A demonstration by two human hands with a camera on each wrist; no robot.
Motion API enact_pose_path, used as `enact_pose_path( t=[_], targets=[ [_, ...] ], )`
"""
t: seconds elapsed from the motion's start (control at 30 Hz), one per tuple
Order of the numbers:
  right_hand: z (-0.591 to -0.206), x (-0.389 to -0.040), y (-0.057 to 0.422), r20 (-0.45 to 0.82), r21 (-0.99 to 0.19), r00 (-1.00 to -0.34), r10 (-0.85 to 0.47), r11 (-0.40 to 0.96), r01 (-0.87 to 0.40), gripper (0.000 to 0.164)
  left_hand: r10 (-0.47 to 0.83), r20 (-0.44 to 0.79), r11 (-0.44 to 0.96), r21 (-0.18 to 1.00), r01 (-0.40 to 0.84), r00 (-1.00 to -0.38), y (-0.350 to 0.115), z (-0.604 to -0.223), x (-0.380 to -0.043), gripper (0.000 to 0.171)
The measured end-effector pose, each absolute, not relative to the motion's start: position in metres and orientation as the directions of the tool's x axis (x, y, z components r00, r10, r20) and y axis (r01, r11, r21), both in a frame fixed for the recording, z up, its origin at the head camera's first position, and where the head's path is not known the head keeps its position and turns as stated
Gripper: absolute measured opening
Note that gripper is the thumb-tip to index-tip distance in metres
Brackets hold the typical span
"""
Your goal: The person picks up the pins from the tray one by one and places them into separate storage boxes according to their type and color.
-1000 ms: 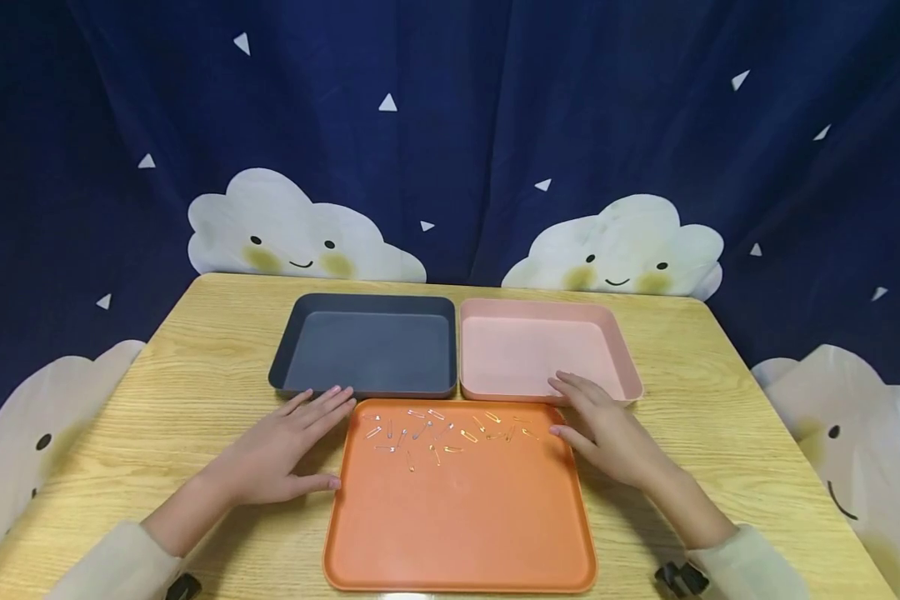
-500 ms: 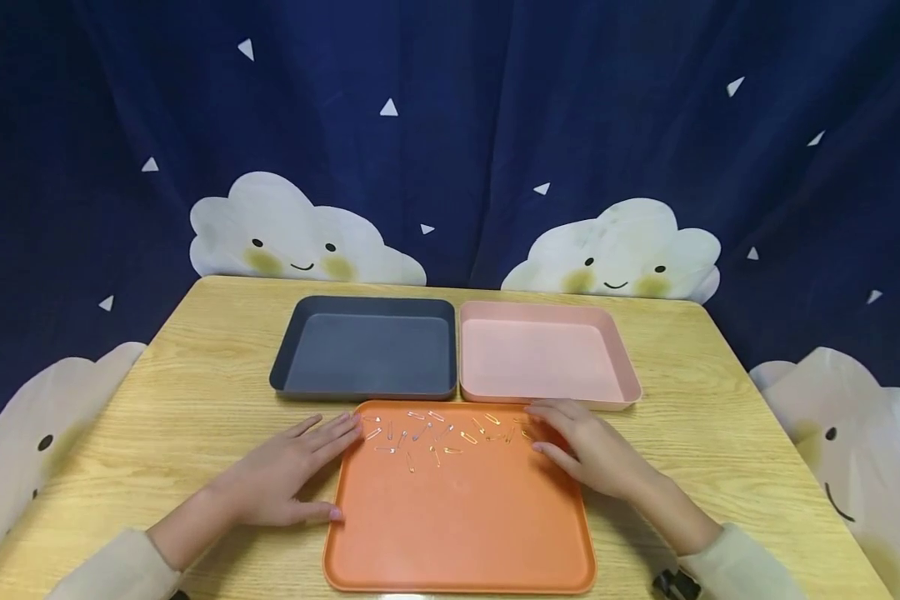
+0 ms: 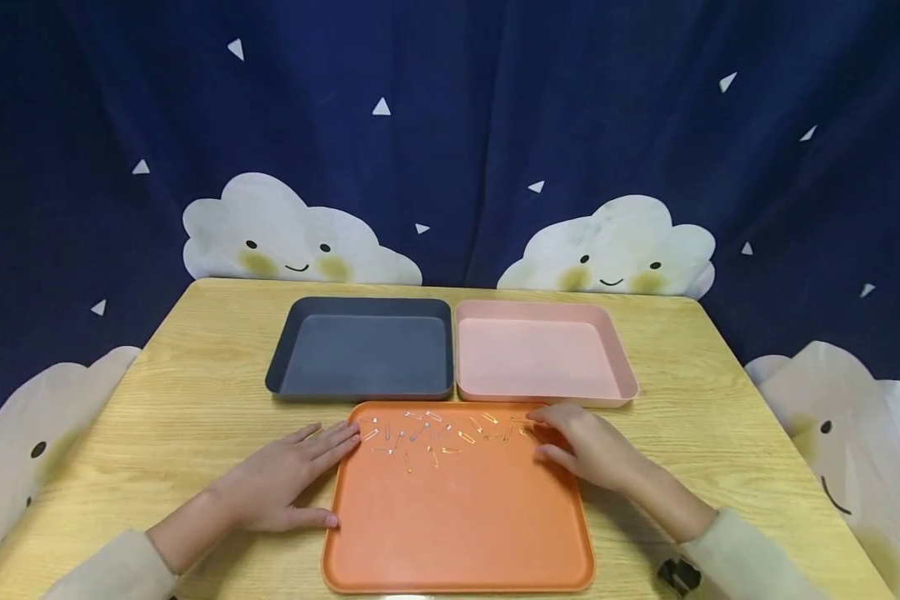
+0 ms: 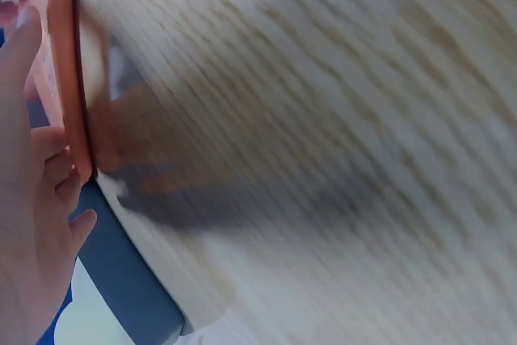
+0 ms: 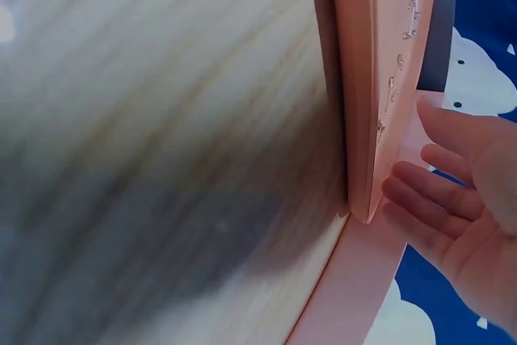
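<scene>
Compared with a second ago, I see the right hand (image 3: 596,450) over the far right corner of the orange tray (image 3: 457,533), off the pink tray (image 3: 540,358), and the left hand (image 3: 281,487) lower, fingertips at the left rim. The hands stay apart, fingers loosely extended. Thin metal safety pins (image 3: 420,431), silvery and golden, lie scattered in the smooth orange tray's far half; beyond it, a dark rectangular tray (image 3: 367,358) adjoins the pink one on wood-grained tabletop (image 3: 217,358).
</scene>
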State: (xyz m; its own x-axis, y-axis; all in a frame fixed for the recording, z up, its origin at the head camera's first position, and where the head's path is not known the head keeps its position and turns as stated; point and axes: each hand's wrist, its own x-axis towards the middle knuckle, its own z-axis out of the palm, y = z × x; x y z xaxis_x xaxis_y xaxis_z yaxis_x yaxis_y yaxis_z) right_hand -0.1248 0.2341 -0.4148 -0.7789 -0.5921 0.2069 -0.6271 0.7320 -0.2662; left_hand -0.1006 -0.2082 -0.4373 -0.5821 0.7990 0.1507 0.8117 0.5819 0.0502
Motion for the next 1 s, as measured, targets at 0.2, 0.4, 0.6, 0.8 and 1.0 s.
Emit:
enact_pose_path(
  t=[0.2, 0.4, 0.6, 0.8, 1.0],
  targets=[
    [-0.412, -0.135, 0.229, 0.159, -0.318, -0.758, -0.633, 0.694, -0.646, 0.023, 0.807, 0.124, 0.575, 0.057, 0.816, -0.577, -0.208, -0.434, -0.098, 0.089],
    [-0.414, -0.142, 0.222, 0.129, -0.321, -0.754, -0.644, 0.692, -0.646, 0.013, 0.809, 0.123, 0.574, 0.044, 0.818, -0.574, -0.210, -0.434, -0.097, 0.088],
    [-0.415, -0.145, 0.216, 0.138, -0.264, -0.760, -0.635, 0.716, -0.646, 0.010, 0.819, 0.150, 0.557, 0.024, 0.830, -0.554, -0.211, -0.435, -0.099, 0.089],
    [-0.416, -0.147, 0.209, 0.133, -0.248, -0.776, -0.617, 0.737, -0.629, 0.009, 0.825, 0.152, 0.548, 0.018, 0.836, -0.544, -0.211, -0.435, -0.100, 0.089],
    [-0.415, -0.150, 0.202, 0.083, -0.234, -0.764, -0.640, 0.733, -0.639, 0.016, 0.814, 0.114, 0.569, 0.040, 0.821, -0.569, -0.210, -0.433, -0.099, 0.089]
  ],
)
